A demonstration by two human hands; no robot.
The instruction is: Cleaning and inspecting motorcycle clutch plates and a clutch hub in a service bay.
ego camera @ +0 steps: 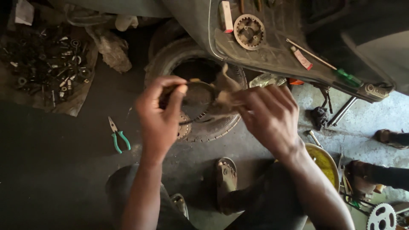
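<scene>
My left hand (159, 117) grips a round, dirty metal ring-shaped part (198, 97) by its left rim, thumb on top. My right hand (266, 115) is closed on a crumpled brown rag (225, 87) and presses it against the right side of that part. Both hands hover above a small black tyre (170, 57) lying on the dark floor. My knees and a sandalled foot (226, 176) show below the hands.
Green-handled pliers (118, 137) lie on the floor at left. A heap of bolts and small parts (49, 59) sits on a sheet, upper left. A scooter footboard (272, 47) holds a sprocket (249, 30), a tube and a green screwdriver (347, 77). A yellow bowl (326, 164) and another person's feet are at right.
</scene>
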